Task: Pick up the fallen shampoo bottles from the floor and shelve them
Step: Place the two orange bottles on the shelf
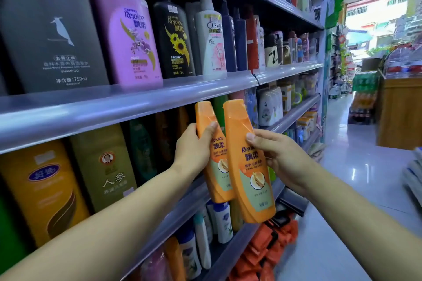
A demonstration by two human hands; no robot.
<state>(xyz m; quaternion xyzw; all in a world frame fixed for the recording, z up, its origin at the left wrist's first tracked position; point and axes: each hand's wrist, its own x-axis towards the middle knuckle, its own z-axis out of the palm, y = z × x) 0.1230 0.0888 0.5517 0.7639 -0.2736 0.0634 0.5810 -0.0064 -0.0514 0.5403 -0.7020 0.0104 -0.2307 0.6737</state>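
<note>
Two orange Rejoice shampoo bottles are held upright in front of the middle shelf. My left hand [195, 146] grips the left orange bottle [217, 166] around its upper body. My right hand [277, 153] grips the right orange bottle [247, 166], which is nearer to me and overlaps the left one. Both caps point up, just under the rail of the shelf above [127, 102]. The lower ends of both bottles hang in front of the middle shelf's rail [189, 203].
Large pump bottles fill the upper shelf, among them a purple Rejoice bottle [130, 36]. Yellow and green bottles [102, 166] stand on the middle shelf at left. Orange packs [269, 248] lie low down. The aisle floor [356, 166] runs right, towards a wooden counter [399, 112].
</note>
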